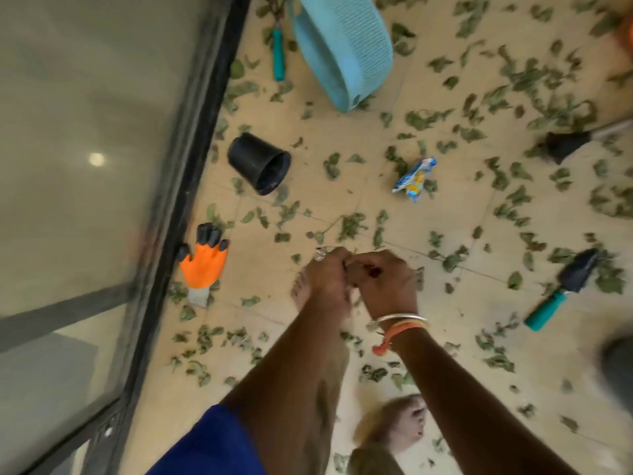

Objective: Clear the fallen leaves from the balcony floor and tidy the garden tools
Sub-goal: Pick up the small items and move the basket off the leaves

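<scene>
Here, from the head view, the left hand [325, 277] and right hand [385, 281] meet with fingers curled; whether they grip anything I cannot tell. Leaves [350, 225] lie scattered over the tiled floor [342, 195], with a teal-handled trowel [563, 289] to the right and an orange glove [203, 262] just beside the glass door [85, 132].

The left hand [325, 279] and right hand [383, 282] meet above the beige tiled floor [462, 303], fingers curled and touching; whether they pinch anything is too blurred to tell. Scattered green leaves [349, 224] surround a tipped black plastic pot [260, 162], an orange-and-black work glove [203, 262], a pale blue plastic basket [342, 53], a crumpled blue-and-yellow wrapper [414, 178] and a teal-handled black trowel [565, 289].
</scene>
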### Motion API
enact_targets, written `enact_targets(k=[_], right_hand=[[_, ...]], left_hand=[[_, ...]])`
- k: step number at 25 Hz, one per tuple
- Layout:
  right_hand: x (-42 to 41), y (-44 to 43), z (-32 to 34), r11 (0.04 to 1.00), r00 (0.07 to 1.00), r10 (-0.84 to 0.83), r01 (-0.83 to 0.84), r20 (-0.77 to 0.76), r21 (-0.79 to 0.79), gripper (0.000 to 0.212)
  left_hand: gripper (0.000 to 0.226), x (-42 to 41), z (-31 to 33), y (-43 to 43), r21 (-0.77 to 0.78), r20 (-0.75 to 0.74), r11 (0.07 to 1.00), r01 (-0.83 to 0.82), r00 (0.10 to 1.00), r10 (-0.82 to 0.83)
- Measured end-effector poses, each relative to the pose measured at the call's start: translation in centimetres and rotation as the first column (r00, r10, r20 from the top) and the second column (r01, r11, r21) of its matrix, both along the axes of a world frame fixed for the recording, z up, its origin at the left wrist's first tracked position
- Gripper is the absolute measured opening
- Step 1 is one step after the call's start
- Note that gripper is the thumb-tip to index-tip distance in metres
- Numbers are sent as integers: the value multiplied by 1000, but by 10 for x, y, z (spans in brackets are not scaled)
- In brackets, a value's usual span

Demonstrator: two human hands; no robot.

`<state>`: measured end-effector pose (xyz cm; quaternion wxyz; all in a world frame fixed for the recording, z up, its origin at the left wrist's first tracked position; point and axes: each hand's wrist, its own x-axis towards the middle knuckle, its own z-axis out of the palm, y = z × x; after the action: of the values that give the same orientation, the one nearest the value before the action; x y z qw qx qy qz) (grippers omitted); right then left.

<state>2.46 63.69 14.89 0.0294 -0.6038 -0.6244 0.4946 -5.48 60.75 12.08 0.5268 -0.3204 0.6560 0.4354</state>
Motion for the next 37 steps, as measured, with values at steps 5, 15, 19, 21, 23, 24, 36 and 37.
enact_targets(k=[5, 15, 19, 21, 23, 24, 36, 37], right_hand=[[-13, 54, -48, 897, 918, -382, 340, -106, -284, 16], [-15, 166, -189, 952, 948, 26, 74, 317, -298, 56], [-8, 170, -186, 983, 929, -183, 178, 321, 47, 30], [-1, 170, -160, 917, 909, -398, 389, 126, 94, 28], [0, 167, -127, 771, 761, -636, 626, -124, -116, 36], [0, 166, -116, 714, 687, -700, 670, -194, -204, 35], [65, 227, -67, 764, 765, -644, 643, -20, -52, 21], [74, 230, -67, 763, 763, -646, 643, -32, -62, 23]], left_hand=[[13, -34, -25, 60, -82, -150, 979, 189, 968, -200], [4, -34, -97, 145, -19, -208, 911, 413, 889, -408], [13, -32, -110, 153, -83, -222, 941, 327, 915, -338], [12, -28, -105, 165, -56, -189, 969, 240, 951, -246], [11, -17, -92, 183, 44, -105, 985, 164, 982, -159], [29, -9, -84, 195, 89, -60, 984, 151, 987, -146], [34, 84, -29, 280, 294, 11, 914, 279, 956, -295], [32, 93, -26, 285, 266, -1, 904, 334, 938, -347]])
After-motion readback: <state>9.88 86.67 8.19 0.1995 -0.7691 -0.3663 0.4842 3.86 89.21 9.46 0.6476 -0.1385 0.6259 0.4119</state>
